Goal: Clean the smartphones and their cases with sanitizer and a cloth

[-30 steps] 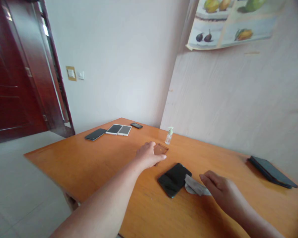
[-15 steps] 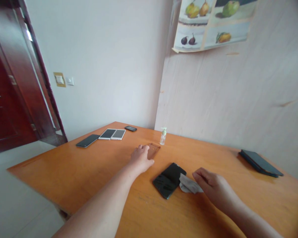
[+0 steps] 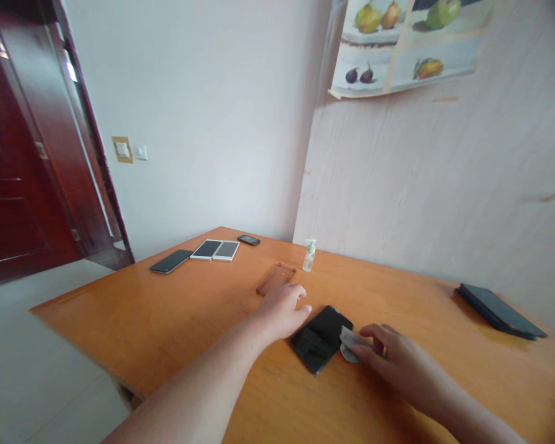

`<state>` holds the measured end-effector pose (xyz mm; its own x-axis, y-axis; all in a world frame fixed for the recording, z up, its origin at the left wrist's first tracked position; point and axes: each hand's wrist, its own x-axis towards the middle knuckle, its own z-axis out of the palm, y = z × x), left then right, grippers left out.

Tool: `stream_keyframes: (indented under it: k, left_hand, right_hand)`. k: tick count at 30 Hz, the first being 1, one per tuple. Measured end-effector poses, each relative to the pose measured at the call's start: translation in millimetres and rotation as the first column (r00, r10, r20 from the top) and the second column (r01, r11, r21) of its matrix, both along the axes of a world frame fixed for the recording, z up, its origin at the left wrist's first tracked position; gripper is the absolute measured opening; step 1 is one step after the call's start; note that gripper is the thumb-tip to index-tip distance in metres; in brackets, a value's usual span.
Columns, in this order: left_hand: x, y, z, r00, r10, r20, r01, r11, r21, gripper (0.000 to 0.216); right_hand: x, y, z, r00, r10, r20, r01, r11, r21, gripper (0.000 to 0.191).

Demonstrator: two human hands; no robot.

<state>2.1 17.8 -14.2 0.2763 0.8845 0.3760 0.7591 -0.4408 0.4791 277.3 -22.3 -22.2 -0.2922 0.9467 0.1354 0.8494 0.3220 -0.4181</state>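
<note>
A black smartphone [image 3: 321,342] lies screen up on the wooden table in front of me. My left hand [image 3: 287,310] hovers just beyond its upper left edge, fingers apart and holding nothing. Behind that hand lies a clear brownish phone case [image 3: 275,279], its near corner partly covered by the hand. At the phone's right edge sits a crumpled grey cloth [image 3: 350,345], overlapping the phone slightly. My right hand [image 3: 395,357] pinches the cloth's right end between thumb and fingers.
A small pump bottle [image 3: 309,256] stands beyond the case. Toward the far left lie a dark phone [image 3: 171,261], two white phones [image 3: 207,249] [image 3: 226,250] and a small black phone [image 3: 248,240]. Dark tablet-like slabs [image 3: 499,311] are stacked at the right. The table's left edge [image 3: 81,354] drops to the floor.
My left hand has come away from the phone case and moved right toward the black phone. The case now sits slightly farther left. My right hand's fingers have closed in on the cloth.
</note>
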Motion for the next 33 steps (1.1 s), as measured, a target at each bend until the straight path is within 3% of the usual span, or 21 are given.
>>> stream_keyframes:
  k: [4, 8, 13, 17, 21, 27, 31, 33]
  left_hand:
    - [2.1, -3.3, 1.9, 1.000, -0.016, 0.020, 0.017, 0.998, -0.067, 0.017]
    - [8.4, -11.6, 10.8, 0.991, -0.093, 0.098, 0.098, 0.994, -0.053, 0.021]
    - [21.9, -36.6, 33.5, 0.951, -0.250, 0.181, 0.270, 0.958, -0.093, 0.024]
    - [30.4, -51.9, 43.5, 0.902, -0.381, 0.203, 0.416, 0.893, -0.173, 0.027]
    - [35.0, -52.3, 38.2, 0.905, -0.332, 0.268, 0.395, 0.890, -0.230, 0.024]
    - [34.1, -47.1, 37.0, 0.814, -0.302, 0.496, 0.485, 0.823, -0.296, 0.012]
    - [33.9, -46.1, 41.3, 0.736, -0.251, 0.629, 0.535, 0.785, -0.313, 0.013]
    - [34.1, -45.5, 41.3, 0.705, -0.223, 0.673, 0.544, 0.780, -0.311, 0.014]
  right_hand:
    - [-0.7, -0.9, 2.3, 0.998, 0.058, 0.039, -0.058, 0.998, -0.006, 0.020]
    - [-5.9, -4.4, 9.4, 0.996, 0.089, -0.023, -0.088, 0.996, 0.029, 0.015]
    - [-21.5, -15.0, 20.9, 0.949, 0.085, -0.302, -0.063, 0.995, 0.082, 0.016]
    - [-32.5, -24.8, 24.2, 0.858, 0.084, -0.507, -0.093, 0.996, 0.007, 0.018]
    - [-37.4, -27.6, 22.7, 0.758, 0.053, -0.650, -0.127, 0.990, -0.068, 0.016]
    - [-41.9, -20.9, 22.7, 0.616, -0.143, -0.775, 0.027, 0.987, -0.160, 0.007]
    - [-48.1, -28.9, 25.0, 0.480, -0.040, -0.876, -0.122, 0.986, -0.112, 0.017]
    - [-51.1, -34.7, 25.0, 0.507, 0.058, -0.860, -0.191, 0.980, -0.046, 0.022]
